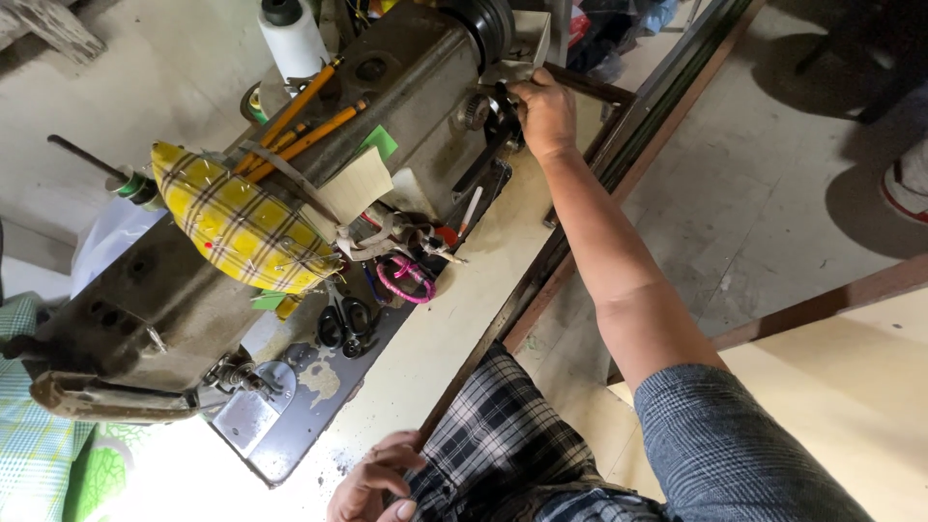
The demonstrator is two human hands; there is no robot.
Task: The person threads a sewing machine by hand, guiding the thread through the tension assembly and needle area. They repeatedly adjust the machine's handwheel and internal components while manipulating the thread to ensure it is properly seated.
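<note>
grey metal sewing machine; right hand touches its round handwheel.

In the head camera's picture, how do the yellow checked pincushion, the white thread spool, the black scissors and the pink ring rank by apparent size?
Largest to smallest, as they appear:
1. Yellow checked pincushion, clearly the biggest.
2. White thread spool, partly cut off by the picture's top edge.
3. Black scissors and pink ring look about alike, so I won't rank them.

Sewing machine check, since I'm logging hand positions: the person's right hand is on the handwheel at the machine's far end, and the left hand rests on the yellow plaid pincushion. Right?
Not quite. In the head view the left hand rests at the table's near edge, well away from the yellow plaid pincushion. The right hand is indeed on the handwheel of the sewing machine.
</note>
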